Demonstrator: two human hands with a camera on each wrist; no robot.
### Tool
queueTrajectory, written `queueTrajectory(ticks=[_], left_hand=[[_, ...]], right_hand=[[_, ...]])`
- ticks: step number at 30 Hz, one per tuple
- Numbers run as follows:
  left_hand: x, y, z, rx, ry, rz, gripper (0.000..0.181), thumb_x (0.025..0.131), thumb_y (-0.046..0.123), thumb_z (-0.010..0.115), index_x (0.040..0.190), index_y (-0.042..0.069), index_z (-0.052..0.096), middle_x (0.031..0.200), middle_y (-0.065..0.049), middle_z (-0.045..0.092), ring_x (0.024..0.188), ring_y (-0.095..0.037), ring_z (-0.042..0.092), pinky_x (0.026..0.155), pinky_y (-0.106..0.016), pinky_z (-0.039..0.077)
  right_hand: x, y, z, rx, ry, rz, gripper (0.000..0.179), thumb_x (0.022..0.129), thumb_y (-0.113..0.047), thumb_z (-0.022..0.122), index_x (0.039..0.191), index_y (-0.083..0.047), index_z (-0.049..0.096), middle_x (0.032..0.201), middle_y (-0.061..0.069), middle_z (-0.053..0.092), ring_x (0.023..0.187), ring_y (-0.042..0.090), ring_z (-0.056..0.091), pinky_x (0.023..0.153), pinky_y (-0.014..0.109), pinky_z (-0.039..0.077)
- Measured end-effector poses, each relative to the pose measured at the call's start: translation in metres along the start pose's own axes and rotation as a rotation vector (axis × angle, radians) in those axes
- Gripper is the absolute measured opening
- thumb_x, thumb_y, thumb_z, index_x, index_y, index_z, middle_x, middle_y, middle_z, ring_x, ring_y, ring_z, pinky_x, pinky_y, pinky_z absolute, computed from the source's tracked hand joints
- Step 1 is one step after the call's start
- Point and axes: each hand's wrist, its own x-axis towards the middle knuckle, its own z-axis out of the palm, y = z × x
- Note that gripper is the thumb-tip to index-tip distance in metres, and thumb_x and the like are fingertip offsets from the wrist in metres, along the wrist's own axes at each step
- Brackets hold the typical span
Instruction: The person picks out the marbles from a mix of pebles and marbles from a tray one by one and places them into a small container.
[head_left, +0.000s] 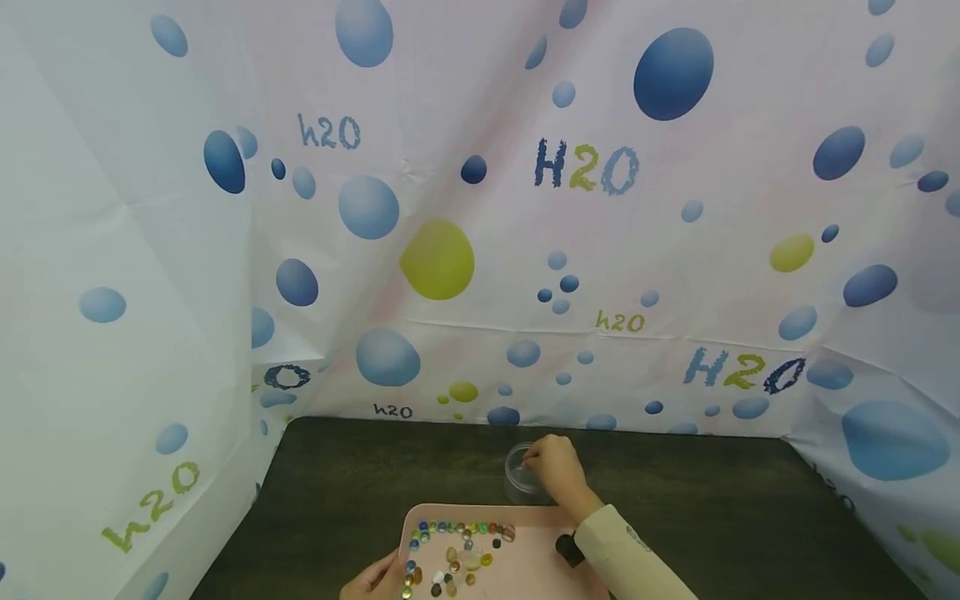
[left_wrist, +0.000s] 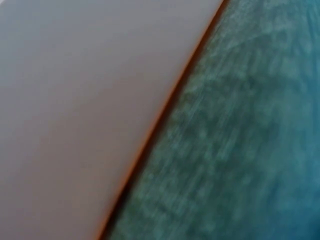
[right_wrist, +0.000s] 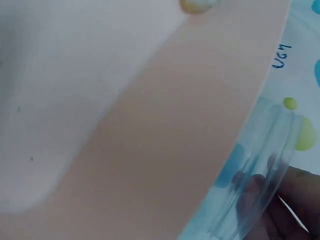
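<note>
A pink tray (head_left: 528,542) lies at the front of the dark table, and my left hand (head_left: 375,579) grips its left edge. Glass marbles (head_left: 442,527) line the tray's back and left edges, while several pebbles (head_left: 470,562) lie scattered further in. Behind the tray stands a clear plastic jar (head_left: 517,479). My right hand (head_left: 558,467) reaches over the tray, its fingertips at the jar's mouth. Through the clear wall of the jar in the right wrist view, bent fingers (right_wrist: 252,192) show at the rim; whether they pinch anything is unclear. The left wrist view shows only blurred tray and table.
The dark tabletop (head_left: 360,467) extends to both sides of the tray. A white sheet (head_left: 487,208) printed with blue and green drops hangs behind and beside the table. A small black object (head_left: 570,550) sits against the right sleeve (head_left: 626,554), above the tray.
</note>
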Motion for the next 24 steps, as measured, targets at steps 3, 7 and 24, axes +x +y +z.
queueTrajectory(ticks=[3,7,24], left_hand=[[-0.001,0.002,0.0,0.043,0.031,-0.016,0.073,0.078,0.054,0.079,0.113,-0.01,0.069,0.088,-0.024,0.075,0.069,-0.025,0.073,0.062,-0.039,0.061],[-0.003,0.002,0.0,0.115,0.054,-0.025,0.076,0.077,0.06,0.077,0.113,-0.007,0.07,0.089,-0.023,0.076,0.072,-0.025,0.073,0.065,-0.042,0.061],[-0.002,0.005,-0.005,0.045,-0.03,-0.057,0.07,0.083,0.051,0.075,0.119,-0.008,0.067,0.084,-0.02,0.076,0.066,-0.024,0.073,0.059,-0.036,0.061]], right_hand=[[-0.003,-0.002,0.0,0.049,0.021,0.045,0.004,0.084,-0.007,0.076,0.084,-0.006,0.08,0.087,0.01,0.078,0.08,0.024,0.072,0.066,0.035,0.06],[-0.012,-0.007,0.0,0.162,0.066,0.094,0.007,0.085,-0.01,0.076,0.088,-0.004,0.08,0.09,0.012,0.078,0.084,0.026,0.073,0.069,0.036,0.06],[-0.043,-0.046,0.018,0.719,-0.052,0.186,0.024,0.086,-0.017,0.078,0.104,-0.001,0.077,0.101,0.015,0.077,0.09,0.022,0.074,0.081,0.038,0.062]])
